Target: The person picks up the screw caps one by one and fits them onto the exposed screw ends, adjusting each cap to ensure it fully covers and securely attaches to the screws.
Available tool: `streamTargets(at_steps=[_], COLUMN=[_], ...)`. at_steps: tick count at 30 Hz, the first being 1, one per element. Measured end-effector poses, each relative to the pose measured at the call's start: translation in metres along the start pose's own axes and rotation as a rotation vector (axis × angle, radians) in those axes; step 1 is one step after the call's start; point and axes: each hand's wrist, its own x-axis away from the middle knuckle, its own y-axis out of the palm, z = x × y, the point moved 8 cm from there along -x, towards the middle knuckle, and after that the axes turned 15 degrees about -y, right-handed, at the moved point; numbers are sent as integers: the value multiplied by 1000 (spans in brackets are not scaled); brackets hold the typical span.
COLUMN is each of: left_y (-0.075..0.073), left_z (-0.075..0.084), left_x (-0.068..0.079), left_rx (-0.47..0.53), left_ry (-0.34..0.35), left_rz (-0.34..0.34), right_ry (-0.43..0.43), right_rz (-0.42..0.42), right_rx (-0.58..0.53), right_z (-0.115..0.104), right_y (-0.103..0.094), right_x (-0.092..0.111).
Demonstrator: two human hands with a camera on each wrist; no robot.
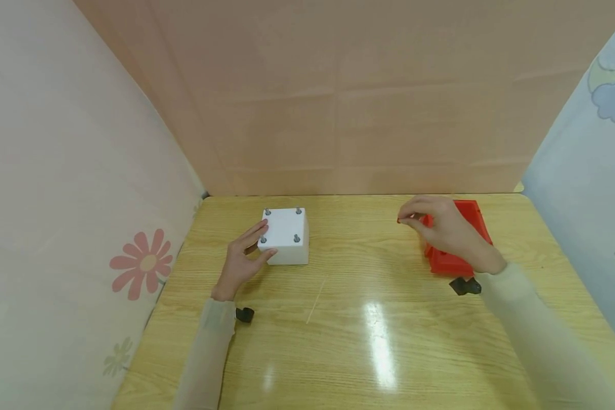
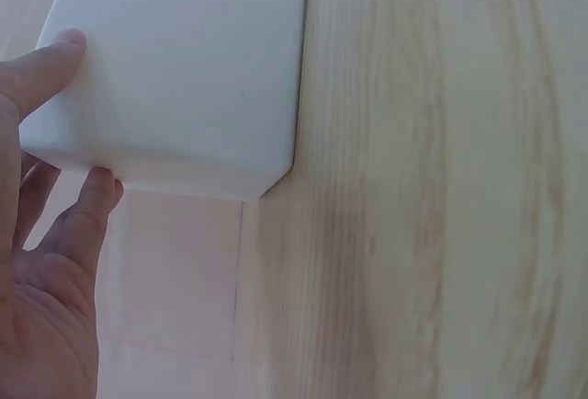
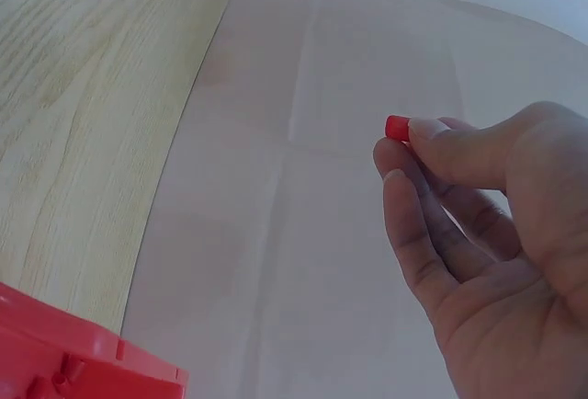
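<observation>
A white block stands on the table at left centre, with a metal screw stud upright near each corner of its top. My left hand holds its near left corner, thumb on the front face and fingers along the left side. In the left wrist view the thumb presses one face while fingertips meet the adjoining one. Over to the right, my right hand pinches a small red cylindrical cap between thumb and fingertips, raised above the table. Behind that hand lies a red tray, partly hidden by it.
In the right wrist view, small red pieces show inside the tray. The wooden table meets a tan sheet at the back. Patterned cloth walls flank it on the left and right.
</observation>
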Motion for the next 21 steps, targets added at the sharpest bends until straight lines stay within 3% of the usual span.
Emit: streamTargets(at_steps=[12,21], left_y=[-1,0], left_z=[-1,2], left_x=[2,1], left_rx=[-12,-5], left_ry=[-25,0], left_rz=[20,24], right_ry=[2,-29], right_rz=[-13,-7], right_rx=[-52,-63], right_z=[0,-2], right_y=[17,21], right_x=[-3,-6])
